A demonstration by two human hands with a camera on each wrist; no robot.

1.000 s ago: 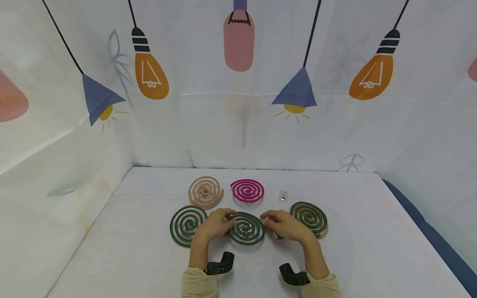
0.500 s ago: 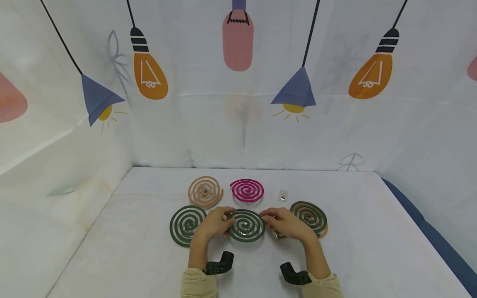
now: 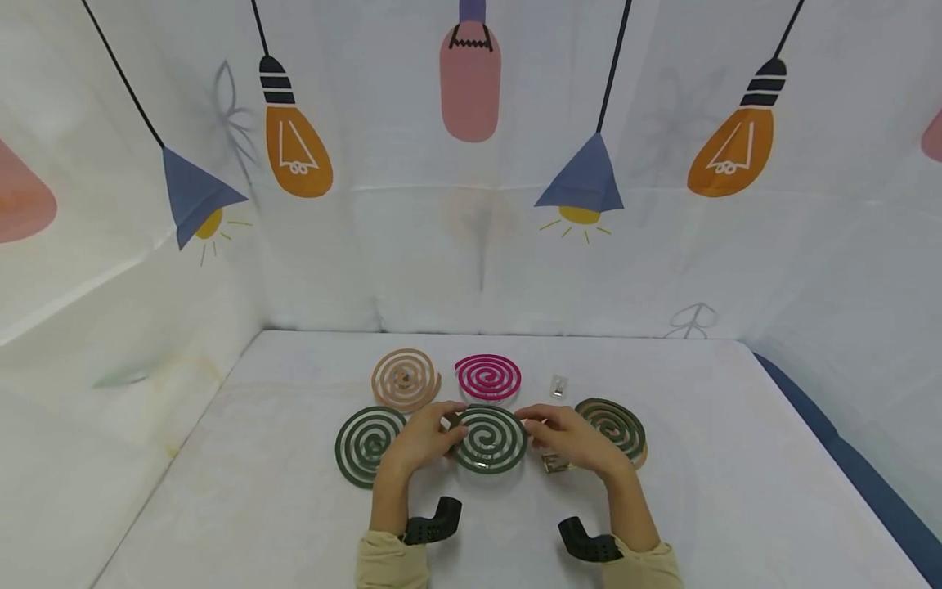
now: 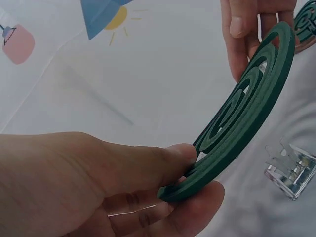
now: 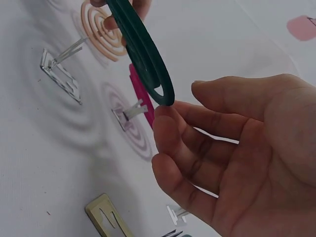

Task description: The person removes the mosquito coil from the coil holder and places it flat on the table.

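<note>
A green mosquito coil (image 4: 256, 123) is tilted above the white table, clear of a silver metal coil stand (image 4: 291, 175) beneath it. My left hand (image 3: 421, 442) pinches the coil's left rim, thumb on top and fingers below. At the opposite rim is my right hand (image 3: 574, 440); its fingertips meet the edge while the thumb stands apart from it in the right wrist view. Below that hand lies a gold-coloured flat coil stand (image 5: 106, 215). Behind the green coil, a pink coil (image 3: 489, 398) sits raised on its own stand.
A tan coil (image 3: 406, 408) lies at the back left, with another green coil (image 3: 341, 448) in front of it. To the right, a green coil (image 3: 611, 402) overlaps a tan one. A small silver stand (image 3: 559, 387) rests at the back right.
The held coil has risen and shifted slightly away from me, with both hands moving along. More of the gold-coloured stand now shows under the right hand.
</note>
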